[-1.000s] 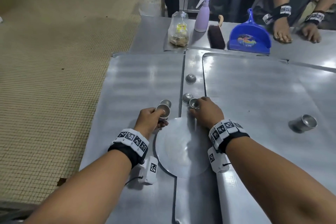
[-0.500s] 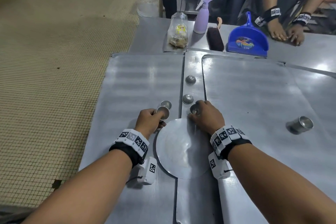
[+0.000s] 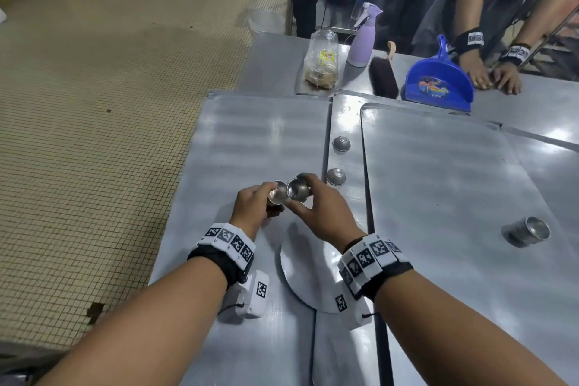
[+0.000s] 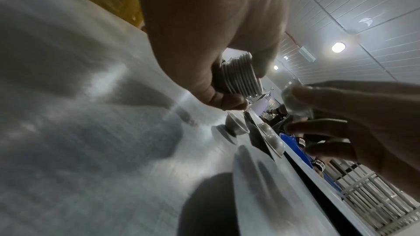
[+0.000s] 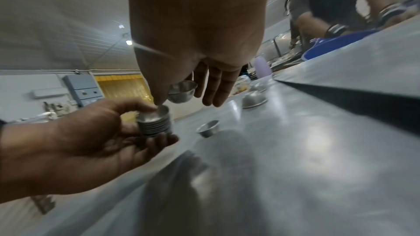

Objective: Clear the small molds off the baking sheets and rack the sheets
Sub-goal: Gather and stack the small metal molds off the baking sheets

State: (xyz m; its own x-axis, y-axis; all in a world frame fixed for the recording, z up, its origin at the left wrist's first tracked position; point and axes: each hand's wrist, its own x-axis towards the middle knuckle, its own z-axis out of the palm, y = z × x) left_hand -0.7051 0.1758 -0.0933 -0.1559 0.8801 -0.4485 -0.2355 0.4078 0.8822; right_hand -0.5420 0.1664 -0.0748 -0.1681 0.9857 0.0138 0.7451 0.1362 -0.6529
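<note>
My left hand (image 3: 262,198) grips a nested stack of small metal molds (image 5: 154,123) just above the left baking sheet (image 3: 257,141). Right beside the top of that stack, my right hand (image 3: 308,197) pinches a single mold (image 3: 297,189) between thumb and fingers. One upright mold (image 5: 208,128) sits on the left sheet beyond my hands. Two overturned molds (image 3: 341,143) (image 3: 336,176) lie on the strip between the sheets. Another stack of molds (image 3: 529,230) lies on its side on the right baking sheet (image 3: 438,166).
A round metal disc (image 3: 313,273) lies under my wrists. At the table's far end stand a bagged jar (image 3: 322,63), a purple spray bottle (image 3: 363,37), a brush (image 3: 383,75) and a blue dustpan (image 3: 438,84). Another person's hands (image 3: 488,75) rest there. Tiled floor lies left.
My right hand lifted a mold off the strip between the sheets and carried it left, up to the stack in my left hand. The left hand rose slightly.
</note>
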